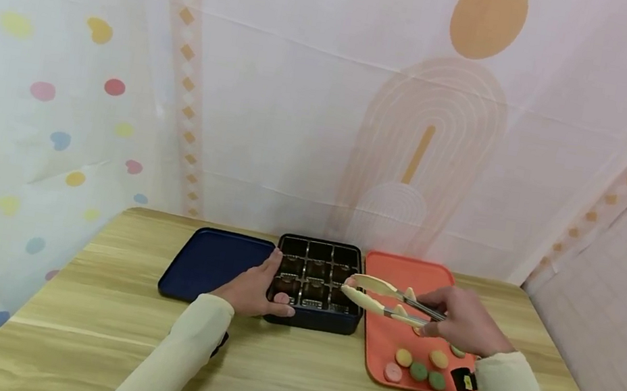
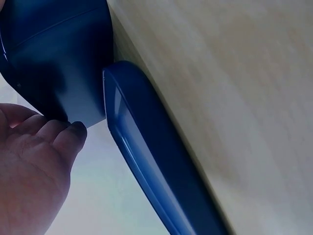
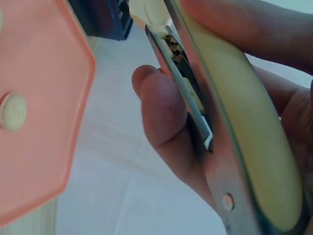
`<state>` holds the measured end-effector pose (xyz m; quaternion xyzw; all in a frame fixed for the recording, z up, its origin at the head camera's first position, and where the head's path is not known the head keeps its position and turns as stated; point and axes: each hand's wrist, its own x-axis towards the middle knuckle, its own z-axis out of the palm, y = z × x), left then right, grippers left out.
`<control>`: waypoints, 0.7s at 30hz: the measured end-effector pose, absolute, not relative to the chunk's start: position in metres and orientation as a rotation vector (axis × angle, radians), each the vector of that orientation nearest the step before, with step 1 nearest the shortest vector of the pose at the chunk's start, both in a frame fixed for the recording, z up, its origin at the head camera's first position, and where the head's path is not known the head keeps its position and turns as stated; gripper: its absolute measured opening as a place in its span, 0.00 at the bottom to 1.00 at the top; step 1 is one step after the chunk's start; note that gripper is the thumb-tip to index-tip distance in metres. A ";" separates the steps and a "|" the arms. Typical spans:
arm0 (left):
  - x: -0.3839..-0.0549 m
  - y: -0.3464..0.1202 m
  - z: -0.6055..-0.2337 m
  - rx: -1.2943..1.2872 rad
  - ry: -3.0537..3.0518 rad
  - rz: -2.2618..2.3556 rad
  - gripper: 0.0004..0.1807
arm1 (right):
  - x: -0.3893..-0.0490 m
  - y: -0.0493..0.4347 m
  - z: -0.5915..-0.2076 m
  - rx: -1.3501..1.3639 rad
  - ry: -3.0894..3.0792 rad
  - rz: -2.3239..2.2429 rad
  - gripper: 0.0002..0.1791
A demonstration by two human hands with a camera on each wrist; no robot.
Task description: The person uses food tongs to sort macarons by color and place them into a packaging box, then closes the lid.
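A black box (image 1: 328, 321) with a clear divided insert (image 1: 317, 269) stands mid-table. One pink macaron (image 1: 281, 298) sits in its front-left compartment. My left hand (image 1: 253, 287) rests against the box's left side, its fingers extended along that side and its thumb across the front-left corner. My right hand (image 1: 461, 319) grips metal tongs (image 1: 395, 299) with cream tips. Between those tips, over the box's right edge, is a small pinkish piece (image 1: 350, 283), mostly hidden. In the right wrist view the fingers and thumb wrap the tong handles (image 3: 244, 122).
The dark blue lid (image 1: 216, 265) lies left of the box. To the right is a coral tray (image 1: 381, 350) with several macarons, including a yellow one (image 1: 403, 357) and a green one (image 1: 437, 380). A small black item with a yellow label (image 1: 464, 381) lies on the tray.
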<state>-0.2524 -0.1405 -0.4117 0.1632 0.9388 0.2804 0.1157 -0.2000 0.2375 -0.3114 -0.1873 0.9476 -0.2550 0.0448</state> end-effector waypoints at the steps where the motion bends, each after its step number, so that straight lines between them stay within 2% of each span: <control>1: -0.252 -0.141 -0.412 0.478 2.753 0.822 0.67 | -0.203 0.234 -0.311 -0.577 2.891 -0.769 0.23; 8: -0.252 -0.143 -0.413 0.468 2.776 0.810 0.68 | -0.223 0.201 -0.308 -0.618 2.871 -0.738 0.18; 15: -0.251 -0.143 -0.413 0.467 2.775 0.826 0.69 | -0.232 0.174 -0.310 -0.596 2.893 -0.678 0.19; 16: -0.250 -0.143 -0.413 0.469 2.775 0.825 0.68 | -0.233 0.171 -0.311 -0.601 2.878 -0.701 0.18; 18: -0.250 -0.142 -0.413 0.466 2.770 0.827 0.68 | -0.236 0.167 -0.313 -0.618 2.845 -0.730 0.09; 21: -0.249 -0.142 -0.412 0.459 2.771 0.825 0.68 | -0.239 0.162 -0.316 -0.648 2.842 -0.737 0.08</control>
